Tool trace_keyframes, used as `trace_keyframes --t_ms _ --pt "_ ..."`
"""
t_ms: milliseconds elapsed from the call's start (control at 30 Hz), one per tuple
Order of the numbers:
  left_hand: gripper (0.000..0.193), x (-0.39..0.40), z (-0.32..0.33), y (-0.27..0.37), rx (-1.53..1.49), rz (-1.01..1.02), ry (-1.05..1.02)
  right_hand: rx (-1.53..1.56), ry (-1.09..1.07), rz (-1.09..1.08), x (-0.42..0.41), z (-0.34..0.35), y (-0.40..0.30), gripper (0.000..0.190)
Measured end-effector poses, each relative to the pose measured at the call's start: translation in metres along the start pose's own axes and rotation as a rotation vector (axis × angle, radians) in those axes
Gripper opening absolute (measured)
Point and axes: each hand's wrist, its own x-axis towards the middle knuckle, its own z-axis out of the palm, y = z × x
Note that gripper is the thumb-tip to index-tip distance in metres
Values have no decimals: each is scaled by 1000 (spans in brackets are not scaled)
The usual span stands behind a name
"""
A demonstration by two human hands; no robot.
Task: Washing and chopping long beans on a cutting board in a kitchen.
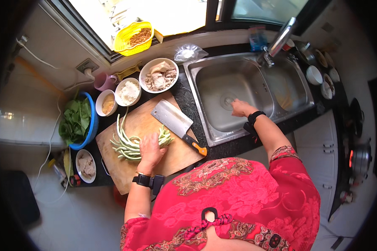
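My left hand [151, 149] rests on a bundle of long green beans [127, 145], its fingers over them. The beans lie across a wooden cutting board [113, 171]. To the right of the beans on the same board is a cleaver [172, 116], with its black and orange handle [194, 145] towards me. My right hand [242, 107] reaches into the larger basin of a steel sink [221, 81], over the drain [228, 101]. Its fingers point down near the drain, and whether they hold anything is hard to see.
Bowls of cooked meat [160, 77], white food [128, 91] and yellowish paste [106, 103] line the board's far side. Leafy greens fill a blue basket [94, 117]. A small bowl [86, 166] sits left of the board. The faucet [279, 39] rises behind the sink.
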Motion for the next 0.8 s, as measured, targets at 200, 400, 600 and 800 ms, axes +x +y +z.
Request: trace_keyframes --t_ms 200,400,600,800 --pt "51 2 2 4 -2 -19 46 -15 -198 -8 76 30 34 50" --pt "50 -2 2 8 14 -53 55 -57 -343 -32 112 44 39 65" --pt "50 0 -1 15 5 -110 3 -100 -421 -7 130 44 40 66" --pt "51 5 -5 17 2 -129 -27 -208 -527 -155 142 29 36 57"
